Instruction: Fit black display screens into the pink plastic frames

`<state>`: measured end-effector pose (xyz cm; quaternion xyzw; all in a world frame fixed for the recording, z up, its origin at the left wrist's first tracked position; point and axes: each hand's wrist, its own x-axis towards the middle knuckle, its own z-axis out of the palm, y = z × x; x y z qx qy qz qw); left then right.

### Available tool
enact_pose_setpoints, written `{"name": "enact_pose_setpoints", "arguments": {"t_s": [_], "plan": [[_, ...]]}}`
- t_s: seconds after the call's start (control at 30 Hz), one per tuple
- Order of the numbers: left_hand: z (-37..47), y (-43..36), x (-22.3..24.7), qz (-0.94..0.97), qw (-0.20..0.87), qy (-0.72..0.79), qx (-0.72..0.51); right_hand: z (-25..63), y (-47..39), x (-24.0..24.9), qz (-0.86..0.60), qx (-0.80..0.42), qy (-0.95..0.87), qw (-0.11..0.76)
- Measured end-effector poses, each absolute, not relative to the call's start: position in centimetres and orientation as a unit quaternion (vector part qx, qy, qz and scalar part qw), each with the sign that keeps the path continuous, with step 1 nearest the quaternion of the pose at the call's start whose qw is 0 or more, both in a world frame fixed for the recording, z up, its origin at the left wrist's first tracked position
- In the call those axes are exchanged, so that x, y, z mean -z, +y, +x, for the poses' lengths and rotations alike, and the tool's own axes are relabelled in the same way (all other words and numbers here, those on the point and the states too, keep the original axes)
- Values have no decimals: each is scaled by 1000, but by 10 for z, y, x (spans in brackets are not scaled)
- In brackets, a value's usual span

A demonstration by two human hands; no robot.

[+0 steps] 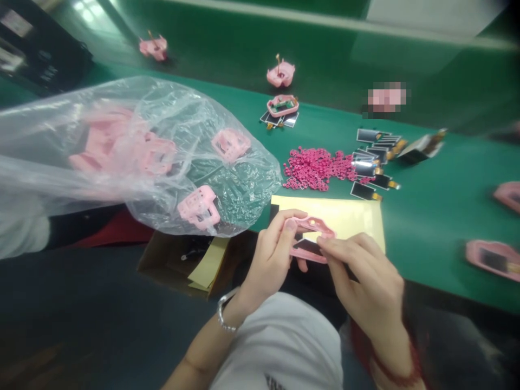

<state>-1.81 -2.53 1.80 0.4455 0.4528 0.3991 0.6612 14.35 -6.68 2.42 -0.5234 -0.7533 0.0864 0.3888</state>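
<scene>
My left hand grips a pink plastic casing by its left end, thumb on top and fingers beneath. Over the casing's open inside, my right hand pinches a small display screen, dark with a pale strip. How far the screen sits in the casing I cannot tell. Both hands are above the near edge of a yellow sheet. Beyond the sheet lies a heap of small magenta rings. Several loose display screens with orange ribbon tails are spread to its right.
A clear plastic bag of pink casings covers the left of the green table. Below its edge stands a cardboard box. A casing with a circuit board lies at the back; another casing with a screen lies right.
</scene>
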Motion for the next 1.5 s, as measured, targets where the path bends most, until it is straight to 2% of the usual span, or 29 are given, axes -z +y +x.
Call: {"name": "enact_pose_setpoints", "arguments": {"t_s": [0.37,0.5,0.6,0.67,1.07,1.23,1.33,1.5], "plan": [[-18,-23,-14,447,670,460,-375,143,-63,-21,-528,-177,-717,420],[-18,-24,-16,468,648,469,-377,142,-66,-21,-552,-91,-719,412],[-18,-26,-19,481,633,480,-371,141,-67,-23,-540,-8,-760,361],[-18,-26,-20,475,632,483,-377,140,-68,-24,-527,0,-780,336],[-15,-24,-15,464,620,498,-391,137,-69,-22,-499,-115,-743,431],[-18,-21,-14,495,628,466,-380,138,-73,-17,-596,-201,-579,519],[-20,-20,-14,498,660,432,-360,141,-71,-15,-657,-266,-480,516],[-21,-21,-14,520,651,453,-319,147,-64,-14,-661,-350,-422,512]]}}
